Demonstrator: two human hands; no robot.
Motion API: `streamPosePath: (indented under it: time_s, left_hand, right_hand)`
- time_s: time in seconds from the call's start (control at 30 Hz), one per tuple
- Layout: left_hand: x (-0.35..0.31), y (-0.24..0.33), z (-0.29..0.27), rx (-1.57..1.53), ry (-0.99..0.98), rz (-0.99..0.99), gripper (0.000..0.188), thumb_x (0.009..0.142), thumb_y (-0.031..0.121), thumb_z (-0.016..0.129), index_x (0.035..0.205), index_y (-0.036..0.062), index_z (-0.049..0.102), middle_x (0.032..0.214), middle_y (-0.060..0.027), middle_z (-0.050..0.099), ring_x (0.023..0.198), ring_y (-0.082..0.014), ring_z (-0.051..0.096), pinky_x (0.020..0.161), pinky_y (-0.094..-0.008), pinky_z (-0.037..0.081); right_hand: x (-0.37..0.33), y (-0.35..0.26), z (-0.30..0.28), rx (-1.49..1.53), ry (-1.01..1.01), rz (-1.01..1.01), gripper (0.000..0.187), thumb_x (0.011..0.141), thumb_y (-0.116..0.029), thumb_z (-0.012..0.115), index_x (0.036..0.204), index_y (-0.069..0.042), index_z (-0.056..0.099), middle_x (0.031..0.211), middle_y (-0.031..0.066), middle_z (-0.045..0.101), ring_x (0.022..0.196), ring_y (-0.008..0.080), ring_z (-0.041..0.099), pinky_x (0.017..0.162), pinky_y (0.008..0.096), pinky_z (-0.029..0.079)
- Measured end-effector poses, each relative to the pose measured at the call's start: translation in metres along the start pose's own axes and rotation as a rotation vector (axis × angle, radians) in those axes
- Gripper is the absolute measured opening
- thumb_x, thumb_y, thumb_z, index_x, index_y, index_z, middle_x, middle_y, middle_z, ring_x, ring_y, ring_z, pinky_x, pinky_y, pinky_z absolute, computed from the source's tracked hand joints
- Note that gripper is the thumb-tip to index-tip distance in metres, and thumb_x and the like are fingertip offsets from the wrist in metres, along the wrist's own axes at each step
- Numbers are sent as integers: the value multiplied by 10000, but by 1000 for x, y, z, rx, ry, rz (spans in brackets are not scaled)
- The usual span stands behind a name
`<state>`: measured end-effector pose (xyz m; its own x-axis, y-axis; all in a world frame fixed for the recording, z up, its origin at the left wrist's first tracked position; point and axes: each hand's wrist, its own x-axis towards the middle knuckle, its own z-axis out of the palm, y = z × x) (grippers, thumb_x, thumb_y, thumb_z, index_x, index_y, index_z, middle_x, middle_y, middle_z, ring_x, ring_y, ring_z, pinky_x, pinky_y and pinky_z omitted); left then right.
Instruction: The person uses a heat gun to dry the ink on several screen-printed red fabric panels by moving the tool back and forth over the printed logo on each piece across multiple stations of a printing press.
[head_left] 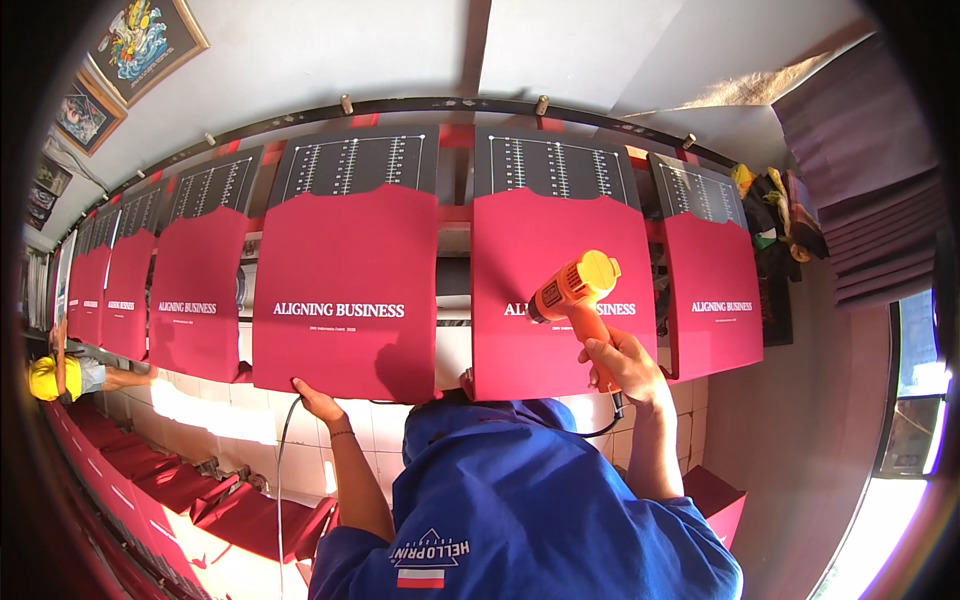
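At the far left, another person in yellow point(52, 380) is beside a row of red shirts point(198, 270) stretched on dark boards. A thin cable point(282, 480) hangs down by the left hand point(318, 402), which is at the lower edge of a wide red shirt point(345, 265); I cannot tell what its fingers grip. Next, an orange heat gun point(580, 292) is over the neighbouring printed shirt point(560, 230), its handle wrapped by the right hand point(628, 372). Rightmost hangs a dark curtain point(860, 190).
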<state>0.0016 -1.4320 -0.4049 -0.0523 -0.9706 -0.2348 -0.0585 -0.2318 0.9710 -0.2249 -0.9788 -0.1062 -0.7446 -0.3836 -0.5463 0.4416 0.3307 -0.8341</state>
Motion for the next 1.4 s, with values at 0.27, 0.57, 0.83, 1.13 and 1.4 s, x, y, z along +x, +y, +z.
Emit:
streamPosePath:
  time_s: [0.27, 0.57, 0.83, 1.13, 1.4]
  left_hand:
    - [-3, 4, 3, -2, -9, -7, 722, 1015, 539, 437, 1280, -122, 555, 1178, -200, 661, 1015, -295, 677, 853, -350, 566]
    - [-8, 6, 5, -3, 20, 9, 709, 1015, 532, 456, 1263, -122, 573, 1187, -198, 665, 1024, -295, 672, 873, -354, 553]
    - [-8, 7, 5, -5, 46, 36, 704, 1015, 529, 470, 1235, -128, 595, 1149, -193, 684, 995, -287, 674, 875, -358, 541]
    - [-11, 13, 8, -16, 71, 29, 649, 1022, 487, 490, 1168, -130, 631, 1106, -187, 702, 951, -281, 691, 830, -350, 561]
    - [-14, 16, 7, 52, 63, 43, 682, 1016, 503, 481, 1191, -143, 611, 1136, -202, 689, 976, -294, 689, 844, -353, 563]
  right_hand:
    - [5, 0, 8, -79, -29, 27, 323, 980, -317, 609, 1029, 3, 604, 810, 32, 611, 621, 93, 604, 546, 253, 493]
    - [8, -10, 18, -118, -55, 24, 339, 975, -325, 613, 1013, 12, 613, 813, 45, 623, 614, 96, 601, 535, 247, 489]
    - [12, -16, 28, -87, -100, 12, 312, 973, -263, 625, 1067, 32, 589, 793, 55, 622, 606, 115, 609, 527, 256, 482]
    - [13, -18, 35, -107, -108, -24, 330, 965, -325, 619, 972, 5, 618, 677, 40, 597, 591, 110, 604, 533, 245, 467]
    - [0, -15, 5, -103, -60, 45, 337, 971, -318, 618, 1021, 15, 614, 737, 56, 628, 579, 102, 599, 498, 234, 465]
